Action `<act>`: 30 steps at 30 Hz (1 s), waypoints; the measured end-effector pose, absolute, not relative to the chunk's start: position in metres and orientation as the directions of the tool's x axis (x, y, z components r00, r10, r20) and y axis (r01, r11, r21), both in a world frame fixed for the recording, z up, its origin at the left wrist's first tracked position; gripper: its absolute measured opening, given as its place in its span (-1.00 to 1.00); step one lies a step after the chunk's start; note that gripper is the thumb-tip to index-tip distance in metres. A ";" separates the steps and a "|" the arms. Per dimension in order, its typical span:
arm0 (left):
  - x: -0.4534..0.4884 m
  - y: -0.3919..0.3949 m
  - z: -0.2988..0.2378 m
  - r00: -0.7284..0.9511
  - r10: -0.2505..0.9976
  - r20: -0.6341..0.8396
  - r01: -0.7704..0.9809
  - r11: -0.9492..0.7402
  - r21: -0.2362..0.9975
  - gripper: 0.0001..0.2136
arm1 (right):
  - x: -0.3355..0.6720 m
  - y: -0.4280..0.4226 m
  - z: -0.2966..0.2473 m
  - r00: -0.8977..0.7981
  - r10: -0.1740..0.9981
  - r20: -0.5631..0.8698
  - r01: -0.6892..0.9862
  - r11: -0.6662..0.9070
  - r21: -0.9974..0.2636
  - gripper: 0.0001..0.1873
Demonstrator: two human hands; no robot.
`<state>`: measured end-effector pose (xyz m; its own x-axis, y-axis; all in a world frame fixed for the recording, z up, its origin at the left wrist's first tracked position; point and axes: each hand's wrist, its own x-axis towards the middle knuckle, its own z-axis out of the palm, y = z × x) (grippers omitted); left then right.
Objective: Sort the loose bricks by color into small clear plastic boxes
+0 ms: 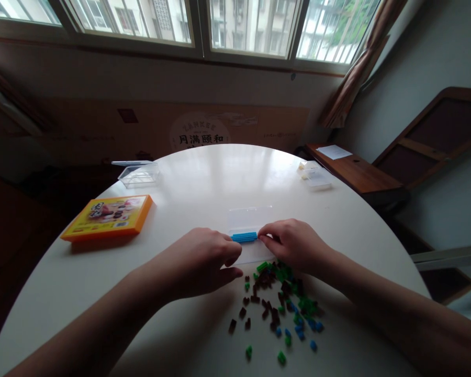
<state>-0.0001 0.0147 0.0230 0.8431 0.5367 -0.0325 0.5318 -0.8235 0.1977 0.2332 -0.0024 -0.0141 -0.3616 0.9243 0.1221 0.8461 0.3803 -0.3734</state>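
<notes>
A short blue bar of joined small bricks (244, 236) lies across a clear plastic tray (249, 217) on the round white table (204, 178). My left hand (204, 259) pinches the bar's left end with curled fingers. My right hand (288, 243) pinches its right end. Just in front of both hands a loose pile of small green, brown and blue bricks (280, 298) is scattered over the table.
An orange flat box (109, 216) lies at the left of the table. A clear plastic container (138, 173) stands at the far left edge, another small clear box (314, 175) at the far right. A wooden side table (353, 170) with paper stands beyond the right edge.
</notes>
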 end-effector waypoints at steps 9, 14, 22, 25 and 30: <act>0.001 0.013 0.026 0.845 0.534 -0.041 0.531 -0.827 0.183 -0.78 | 0.233 -0.002 -0.014 -0.350 0.929 0.120 0.861 0.370 -0.349 -0.75; 0.002 0.010 0.022 0.837 0.547 -0.017 0.541 -0.821 0.184 -0.80 | 0.234 -0.002 -0.013 -0.335 0.935 0.118 0.859 0.355 -0.369 -0.74; 0.002 0.009 0.012 0.791 0.605 -0.093 0.611 -0.789 0.070 -0.52 | 0.235 -0.003 -0.014 -0.332 0.937 0.113 0.852 0.349 -0.390 -0.73; 0.005 0.009 0.011 0.771 0.626 -0.119 0.635 -0.770 0.061 -0.50 | 0.234 -0.003 -0.015 -0.338 0.934 0.116 0.851 0.356 -0.387 -0.74; 0.007 0.009 0.010 0.752 0.646 -0.129 0.656 -0.753 0.055 -0.48 | 0.234 -0.003 -0.015 -0.349 0.930 0.113 0.849 0.365 -0.383 -0.74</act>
